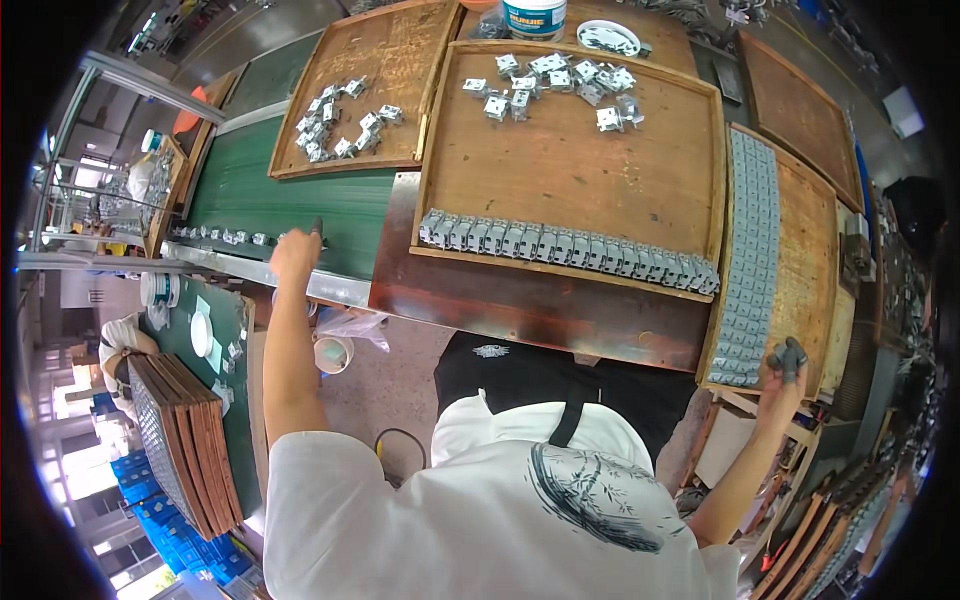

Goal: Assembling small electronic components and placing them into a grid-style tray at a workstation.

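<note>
My left hand [297,252] reaches over the near edge of the green conveyor belt [350,205], beside a row of small metal parts [230,237]. One dark-covered finger points away from me; the hand looks open, and I see nothing in it. Low over the near end of the right wooden tray, my right hand [783,372] has its grey-covered fingers bent together. Whatever they may hold is hidden. Close by are tight rows of grey metal parts [752,250]. The middle wooden tray [560,190] carries one line of metal parts [570,247] along its near side and a loose cluster [550,75] at the far side.
A smaller wooden tray [390,60] with loose metal parts rests partly over the belt. Behind the middle tray stand a white bucket [535,18] and a round dish [608,38] of small pieces. Stacked trays [185,440] are at my left; another person [122,350] is beyond.
</note>
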Tool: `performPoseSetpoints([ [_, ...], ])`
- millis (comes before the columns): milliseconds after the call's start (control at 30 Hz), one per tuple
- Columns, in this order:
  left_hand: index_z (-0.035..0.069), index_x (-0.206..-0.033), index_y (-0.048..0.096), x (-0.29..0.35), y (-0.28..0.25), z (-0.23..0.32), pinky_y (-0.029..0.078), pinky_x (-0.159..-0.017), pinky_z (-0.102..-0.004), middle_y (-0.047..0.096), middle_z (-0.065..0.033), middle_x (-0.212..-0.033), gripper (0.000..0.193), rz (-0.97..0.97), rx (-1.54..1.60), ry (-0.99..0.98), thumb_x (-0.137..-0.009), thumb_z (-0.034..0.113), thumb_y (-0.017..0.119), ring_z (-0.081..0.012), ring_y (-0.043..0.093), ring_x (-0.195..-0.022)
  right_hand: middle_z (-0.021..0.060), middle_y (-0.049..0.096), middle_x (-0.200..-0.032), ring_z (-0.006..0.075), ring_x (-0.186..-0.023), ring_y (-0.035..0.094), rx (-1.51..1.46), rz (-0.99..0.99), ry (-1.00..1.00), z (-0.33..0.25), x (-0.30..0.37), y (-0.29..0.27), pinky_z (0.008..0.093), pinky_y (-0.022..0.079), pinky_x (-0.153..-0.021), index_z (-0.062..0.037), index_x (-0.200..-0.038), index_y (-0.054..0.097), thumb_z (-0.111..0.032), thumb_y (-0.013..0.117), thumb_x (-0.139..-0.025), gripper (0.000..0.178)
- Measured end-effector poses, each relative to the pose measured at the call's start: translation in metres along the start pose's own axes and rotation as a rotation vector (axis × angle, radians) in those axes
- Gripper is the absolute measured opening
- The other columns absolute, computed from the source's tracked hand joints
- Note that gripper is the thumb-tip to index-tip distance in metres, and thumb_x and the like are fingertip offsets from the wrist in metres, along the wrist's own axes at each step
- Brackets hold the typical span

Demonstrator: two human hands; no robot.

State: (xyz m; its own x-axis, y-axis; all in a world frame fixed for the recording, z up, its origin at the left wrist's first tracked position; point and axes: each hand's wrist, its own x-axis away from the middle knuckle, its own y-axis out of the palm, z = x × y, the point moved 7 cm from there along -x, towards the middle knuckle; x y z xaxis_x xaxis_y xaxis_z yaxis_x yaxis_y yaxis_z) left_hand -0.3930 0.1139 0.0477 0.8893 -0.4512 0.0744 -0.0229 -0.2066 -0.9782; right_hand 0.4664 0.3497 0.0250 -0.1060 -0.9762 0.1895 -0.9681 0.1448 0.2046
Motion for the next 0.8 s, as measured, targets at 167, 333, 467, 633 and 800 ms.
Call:
performPoseSetpoints([
  [167, -0.003, -0.104, 0.065, -0.005, 0.048, -0.018, 0.052, -0.072, -0.0421, 0.07, -0.0218, -0.096, 0.038, -0.132, 0.552, -0.128, -0.085, 0.027, 0.053, -0.0302, 0.069, -0.084, 0.0076, 0.065, -0.103, 0.0146, -0.083, 0.063, 0.134, -0.063, -0.112, -0.009, 0.011, 0.082, 0.0274, 0.052, -0.069, 0.0022, -0.126, 0.059, -0.006, 0.065, -0.093, 0.035],
  [333, 0.0, -0.112, 0.064, 0.032, 0.039, 0.032, 0.053, -0.074, -0.0314, 0.071, -0.0142, -0.101, 0.029, -0.32, 1.368, 0.056, -0.087, 0.011, 0.053, -0.0207, 0.068, -0.088, 0.0062, 0.066, -0.097, 0.014, -0.076, 0.064, 0.216, -0.117, -0.1, -0.016, 0.024, 0.122, 0.0267, 0.051, -0.065, 0.0025, -0.118, 0.063, -0.002, 0.068, -0.088, 0.03],
  [467, 0.0, -0.117, 0.063, 0.135, -0.04, 0.147, 0.053, -0.085, -0.0281, 0.067, -0.0139, -0.116, 0.028, -0.672, 1.871, 0.329, -0.09, 0.008, 0.061, -0.0185, 0.066, -0.1, 0.0047, 0.066, -0.1, 0.0127, -0.08, 0.063, 0.231, -0.163, -0.149, -0.025, 0.039, 0.172, 0.0283, 0.055, -0.074, -0.0002, -0.126, 0.058, 0.0, 0.067, -0.087, 0.039],
  [633, 0.002, -0.116, 0.066, 0.249, -0.1, 0.245, 0.049, -0.094, -0.0293, 0.062, -0.0002, -0.118, 0.035, -0.846, 1.833, 0.756, -0.082, 0.002, 0.074, -0.0143, 0.062, -0.102, 0.0066, 0.067, -0.097, 0.0167, -0.08, 0.066, 0.649, -0.525, -0.182, -0.03, 0.092, 0.255, 0.0303, 0.055, -0.064, -0.0022, -0.114, 0.06, -0.01, 0.072, -0.086, 0.032],
  [800, 0.001, -0.116, 0.065, 0.298, -0.101, 0.285, 0.053, -0.086, -0.0275, 0.059, -0.0014, -0.114, 0.035, -1.007, 1.811, 0.885, -0.082, -0.005, 0.071, -0.0143, 0.061, -0.104, 0.0116, 0.062, -0.085, 0.0281, -0.07, 0.062, 0.865, -0.598, -0.575, -0.069, 0.116, 0.287, 0.0345, 0.051, -0.059, -0.0019, -0.098, 0.065, -0.014, 0.081, -0.076, 0.03],
])
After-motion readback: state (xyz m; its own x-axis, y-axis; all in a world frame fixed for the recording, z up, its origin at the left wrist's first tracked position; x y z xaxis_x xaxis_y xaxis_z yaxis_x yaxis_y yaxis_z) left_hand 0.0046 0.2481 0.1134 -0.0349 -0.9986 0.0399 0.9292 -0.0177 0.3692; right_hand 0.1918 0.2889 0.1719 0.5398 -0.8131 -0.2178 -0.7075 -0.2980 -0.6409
